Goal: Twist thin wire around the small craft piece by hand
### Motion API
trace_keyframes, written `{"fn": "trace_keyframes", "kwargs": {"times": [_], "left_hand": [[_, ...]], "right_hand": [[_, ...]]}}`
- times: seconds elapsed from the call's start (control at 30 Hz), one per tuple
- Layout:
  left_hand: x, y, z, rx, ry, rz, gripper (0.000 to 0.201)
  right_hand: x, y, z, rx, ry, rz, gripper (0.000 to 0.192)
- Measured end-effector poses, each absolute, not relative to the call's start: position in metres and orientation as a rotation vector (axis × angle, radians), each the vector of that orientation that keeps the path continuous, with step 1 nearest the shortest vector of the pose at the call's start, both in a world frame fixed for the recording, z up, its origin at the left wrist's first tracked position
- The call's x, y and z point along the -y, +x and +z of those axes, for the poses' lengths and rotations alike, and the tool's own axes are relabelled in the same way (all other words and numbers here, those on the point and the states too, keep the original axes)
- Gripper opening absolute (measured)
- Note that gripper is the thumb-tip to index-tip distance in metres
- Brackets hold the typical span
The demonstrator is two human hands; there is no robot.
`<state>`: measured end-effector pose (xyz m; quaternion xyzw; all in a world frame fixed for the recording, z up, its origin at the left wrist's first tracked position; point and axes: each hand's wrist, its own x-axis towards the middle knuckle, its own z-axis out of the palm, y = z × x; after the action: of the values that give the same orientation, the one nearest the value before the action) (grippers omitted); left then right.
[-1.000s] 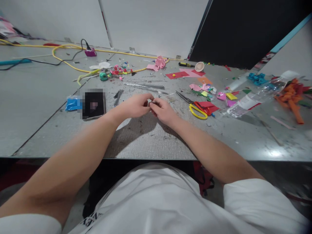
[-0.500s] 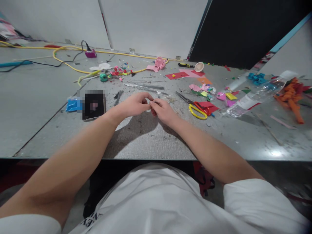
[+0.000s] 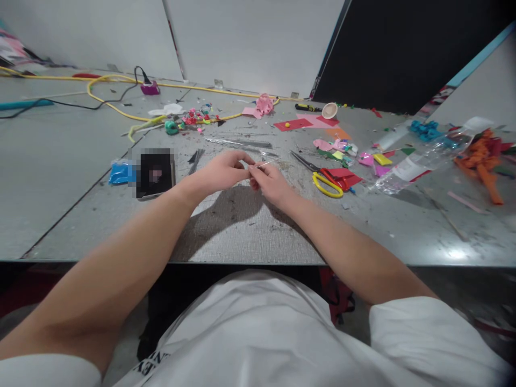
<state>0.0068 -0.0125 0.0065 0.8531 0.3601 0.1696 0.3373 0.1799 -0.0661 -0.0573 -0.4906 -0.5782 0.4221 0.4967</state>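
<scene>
The left hand (image 3: 221,173) and the right hand (image 3: 271,183) are meeting fingertip to fingertip just above the table (image 3: 250,231), well in from its near edge. Both are pinching 1 thin wire (image 3: 266,162): the fingers of each hand are closed together on it, and its free end is angling up and to the right from the contact point. Judged from the paired pinch, the step in hand is fine forming of the wire between the fingertips; what the covered portion is shaped into is hidden. The next move is calling for small, controlled finger rotation with both pinches holding firm, since the wire is slender and likely springy. Open room is lying toward the person, where the tabletop is carrying only scattered scraps. To the right, the yellow-handled scissors (image 3: 327,183) are lying near the right hand with a red paper piece (image 3: 342,174) touching them. To the left, a dark phone (image 3: 155,173) is sitting beside a blue packet (image 3: 120,173). Beyond the hands, a bundle of thin rods (image 3: 242,143) is lying close.
</scene>
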Motion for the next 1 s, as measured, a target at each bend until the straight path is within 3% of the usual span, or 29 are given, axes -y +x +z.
{"fn": "trace_keyframes", "kwargs": {"times": [1.0], "left_hand": [[0.0174, 0.0060, 0.0110, -0.962, 1.917, 0.255, 0.033]], "right_hand": [[0.0670, 0.1786, -0.0588, 1.346, -1.203, 1.058, 0.033]]}}
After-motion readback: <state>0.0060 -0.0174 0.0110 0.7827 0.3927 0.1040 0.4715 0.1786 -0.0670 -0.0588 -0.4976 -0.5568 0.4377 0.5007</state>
